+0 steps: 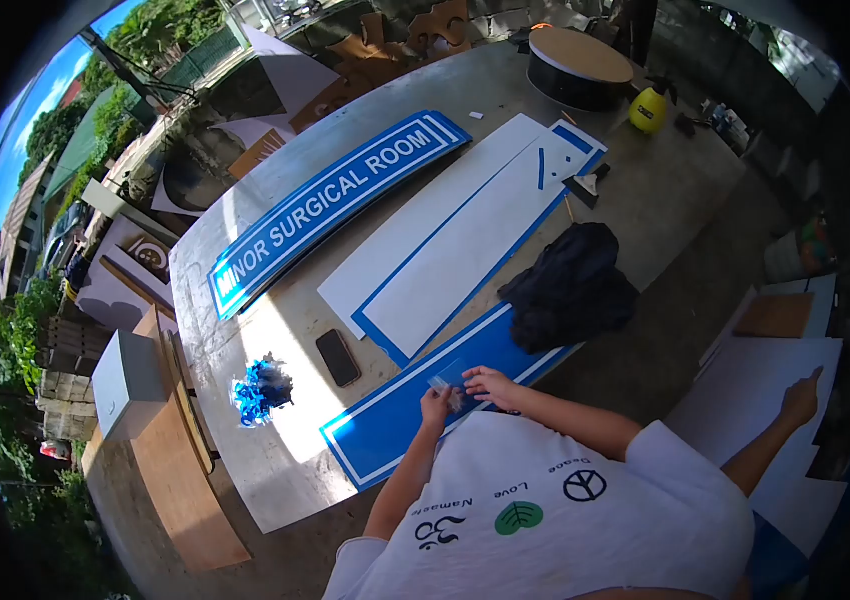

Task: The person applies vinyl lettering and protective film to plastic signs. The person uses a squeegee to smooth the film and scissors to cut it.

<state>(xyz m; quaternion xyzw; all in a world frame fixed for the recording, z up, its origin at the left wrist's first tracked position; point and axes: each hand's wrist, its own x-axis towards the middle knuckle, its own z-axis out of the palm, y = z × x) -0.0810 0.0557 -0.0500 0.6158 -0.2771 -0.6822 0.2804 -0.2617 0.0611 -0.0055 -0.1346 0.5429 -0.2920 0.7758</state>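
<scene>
Near the front edge of the table, my left hand [435, 406] is closed on a small crumpled piece of clear plastic [454, 398]. My right hand [492, 388] comes in from the other side, its fingers curled at the plastic's edge. The plastic is too small to make out exactly. Under both hands lies a long blue sign panel [365, 440] with a white border line. A bundled black cloth [575, 285] covers the panel's far right end. To the left of my hands, a dark phone [338, 358] rests on the table.
A blue "MINOR SURGICAL ROOM" sign [335, 205] and white panels with blue edging [465, 240] lie across the table [245, 480]. Blue scraps [261, 391] are heaped at left. A round drum-like object [575, 70] and yellow spray bottle [648, 110] stand far right. Another person's arm [780, 425] shows at right.
</scene>
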